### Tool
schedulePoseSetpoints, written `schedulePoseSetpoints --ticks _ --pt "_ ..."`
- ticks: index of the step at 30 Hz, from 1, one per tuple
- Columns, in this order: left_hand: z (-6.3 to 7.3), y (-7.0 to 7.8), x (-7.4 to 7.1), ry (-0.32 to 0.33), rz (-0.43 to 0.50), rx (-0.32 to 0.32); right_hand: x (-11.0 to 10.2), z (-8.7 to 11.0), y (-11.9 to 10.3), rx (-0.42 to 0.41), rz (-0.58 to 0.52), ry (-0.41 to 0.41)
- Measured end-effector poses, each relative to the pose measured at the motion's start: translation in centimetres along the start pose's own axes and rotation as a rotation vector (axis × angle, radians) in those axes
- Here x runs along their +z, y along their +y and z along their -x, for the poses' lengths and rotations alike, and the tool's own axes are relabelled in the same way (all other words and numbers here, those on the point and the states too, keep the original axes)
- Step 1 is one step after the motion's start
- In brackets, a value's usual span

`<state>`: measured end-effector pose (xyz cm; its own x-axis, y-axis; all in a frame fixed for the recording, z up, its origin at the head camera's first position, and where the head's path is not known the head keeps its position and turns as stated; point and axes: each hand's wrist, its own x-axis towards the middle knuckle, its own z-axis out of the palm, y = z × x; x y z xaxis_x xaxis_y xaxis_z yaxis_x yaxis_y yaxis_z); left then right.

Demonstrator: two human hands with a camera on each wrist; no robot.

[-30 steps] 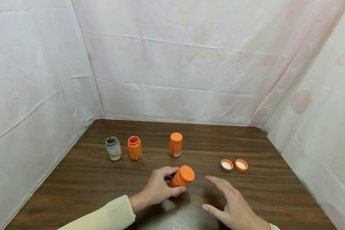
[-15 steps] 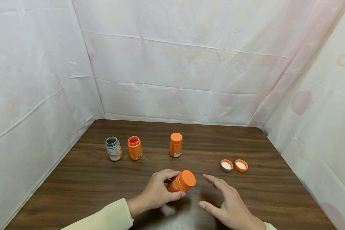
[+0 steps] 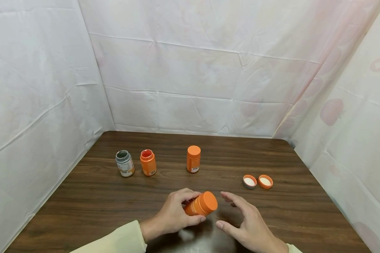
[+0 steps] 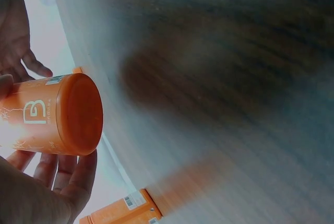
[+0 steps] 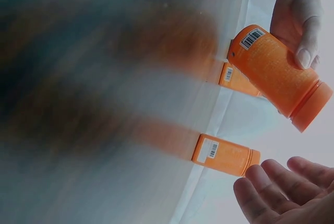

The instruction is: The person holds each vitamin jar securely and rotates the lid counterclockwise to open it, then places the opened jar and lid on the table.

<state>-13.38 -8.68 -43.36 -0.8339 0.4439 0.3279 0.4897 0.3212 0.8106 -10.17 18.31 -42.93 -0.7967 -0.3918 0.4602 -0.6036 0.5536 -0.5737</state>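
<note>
My left hand (image 3: 175, 212) grips an orange capped bottle (image 3: 200, 204) round its body, above the near part of the table. The bottle leans with its orange cap (image 3: 209, 201) toward the right hand. In the left wrist view its printed side and round base (image 4: 81, 114) show. My right hand (image 3: 248, 223) hovers just right of the cap, thumb and fingers apart, holding nothing. The right wrist view shows the gripped bottle (image 5: 279, 72) with a barcode near its base, apart from the right fingers (image 5: 276, 182).
Farther back on the dark wood table (image 3: 164, 140) stands a capped orange bottle (image 3: 194, 160). Left of it are an uncapped orange bottle (image 3: 148, 163) and an uncapped grey one (image 3: 125, 164). Two upturned caps, one grey-sided (image 3: 249, 181) and one orange (image 3: 265, 181), lie right. White sheets (image 3: 190, 70) surround the table.
The gripped bottle has tilted further toward the right and come slightly nearer and lower. My right hand has moved a little left, closer to the cap. The other bottles and caps stay put.
</note>
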Motion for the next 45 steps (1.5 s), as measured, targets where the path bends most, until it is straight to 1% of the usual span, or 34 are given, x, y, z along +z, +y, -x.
schedulePoseSetpoints --ticks 4,10,19,26,31,34,40,45 --pt "0.1 0.1 0.1 -0.01 -0.002 0.016 0.1 -0.2 -0.1 0.005 -0.023 -0.007" --pt "0.2 0.5 0.3 -0.037 -0.001 0.005 0.4 -0.4 -0.2 -0.003 -0.048 -0.011" --pt "0.4 0.8 0.9 -0.027 -0.019 0.037 0.8 -0.5 -0.4 -0.031 -0.077 0.02" --pt "0.4 1.0 1.2 -0.033 -0.047 0.056 0.9 -0.6 -0.4 -0.06 -0.084 0.023" --pt "0.3 0.9 1.4 -0.055 -0.067 0.054 1.0 -0.6 -0.4 -0.088 -0.086 0.031" --pt "0.4 0.8 1.5 -0.061 -0.084 0.053 1.1 -0.6 -0.5 -0.084 -0.078 0.032" --pt "0.4 0.7 1.6 -0.065 -0.089 0.047 1.1 -0.6 -0.5 -0.084 -0.085 0.025" --pt "0.4 0.7 1.6 -0.075 -0.092 0.039 1.2 -0.6 -0.3 -0.127 -0.098 0.038"
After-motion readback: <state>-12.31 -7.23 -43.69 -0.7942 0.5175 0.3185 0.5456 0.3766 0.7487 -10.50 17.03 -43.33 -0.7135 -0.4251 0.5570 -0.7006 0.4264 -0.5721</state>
